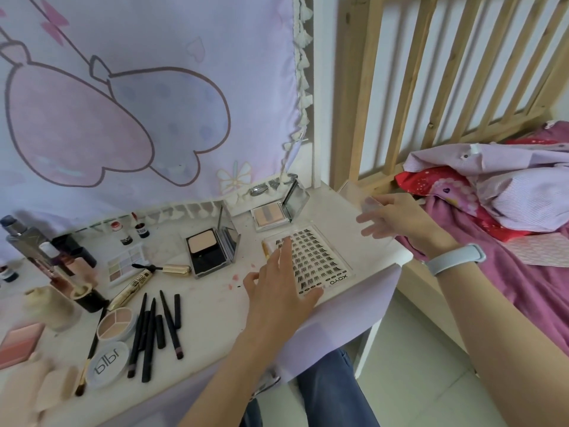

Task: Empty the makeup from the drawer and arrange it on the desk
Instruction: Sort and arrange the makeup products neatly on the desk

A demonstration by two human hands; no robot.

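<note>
beside the open powder compact [271, 218] at the desk [215, 291] edge: left hand [277, 282] spread flat on the lash tray [311, 260], steadying. right hand [397, 220] blurred, loosely holding something clear, possibly the lid. best to square up gently, keeping clear of the edge.

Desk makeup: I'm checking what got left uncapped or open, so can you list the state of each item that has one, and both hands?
Black powder compact: lid up, open.
Silver compact: open.
Lash tray: flat on the desk, under the left hand.
Mascara wand: out of its tube, lying loose.
Red lipstick: uncapped, upright.
Left hand: open, fingers resting on the lash tray.
Right hand: holds a clear lid, blurred.
</note>
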